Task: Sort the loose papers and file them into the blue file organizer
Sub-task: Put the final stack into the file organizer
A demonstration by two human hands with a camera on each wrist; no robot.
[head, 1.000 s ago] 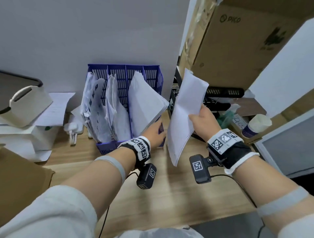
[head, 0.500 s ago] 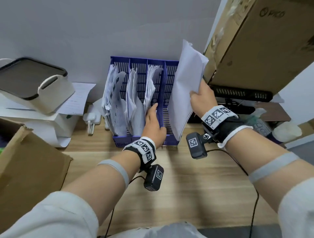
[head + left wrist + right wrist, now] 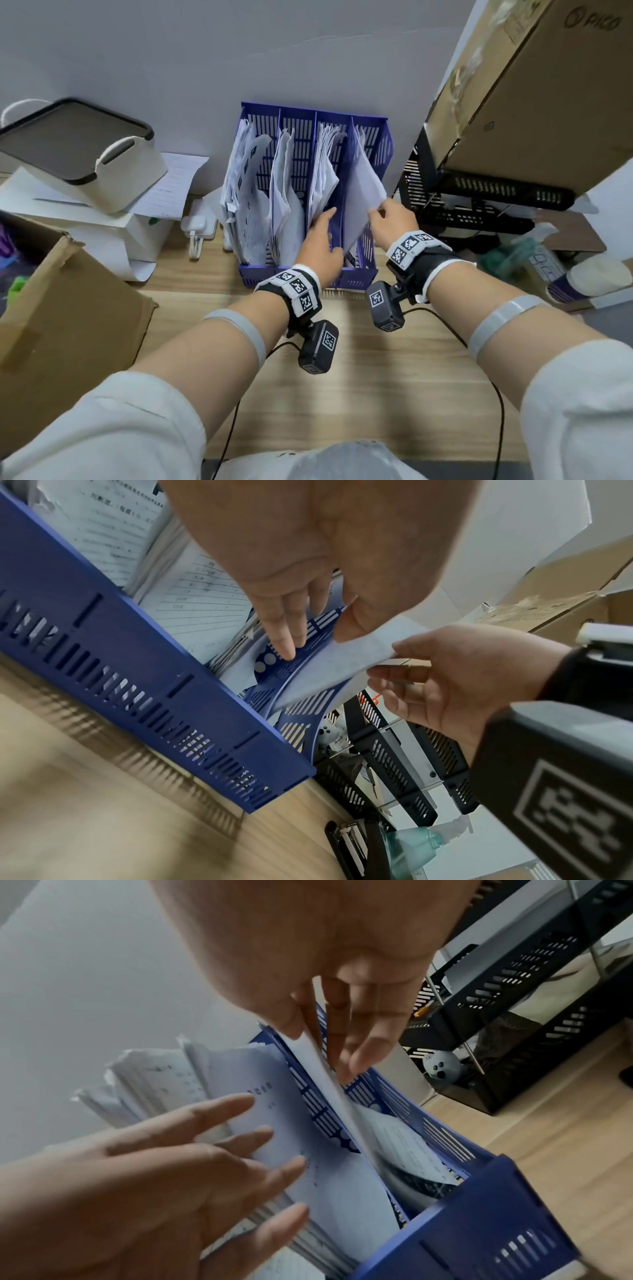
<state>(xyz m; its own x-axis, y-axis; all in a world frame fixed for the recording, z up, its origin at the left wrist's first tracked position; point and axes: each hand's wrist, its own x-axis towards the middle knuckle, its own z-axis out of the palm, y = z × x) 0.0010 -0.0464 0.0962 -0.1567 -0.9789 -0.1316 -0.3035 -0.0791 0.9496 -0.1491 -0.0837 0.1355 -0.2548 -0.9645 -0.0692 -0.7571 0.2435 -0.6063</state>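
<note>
The blue file organizer [image 3: 301,137] stands against the wall with four slots, each holding papers. My right hand [image 3: 390,219] pinches the near edge of a white sheaf [image 3: 363,192] that stands tilted in the rightmost slot. In the right wrist view the thumb and fingers [image 3: 342,1047] clamp the sheaf's edge [image 3: 342,1102]. My left hand [image 3: 322,240] lies with straight fingers against the papers [image 3: 322,178] of the third slot, pressing them leftward. The left wrist view shows those straight fingers [image 3: 284,631] beside the divider and the right hand [image 3: 445,674] on the sheaf [image 3: 359,664].
A black mesh tray stack [image 3: 479,205] stands right of the organizer under a big cardboard box [image 3: 531,85]. A white bin with a dark lid [image 3: 78,150] and an open carton [image 3: 61,308] stand at the left. A stapler [image 3: 352,845] and spray bottle [image 3: 524,246] lie at the right.
My right hand has brought the white sheaf down from above the organizer into the rightmost slot. My left hand stayed at the third slot, holding its papers aside.
</note>
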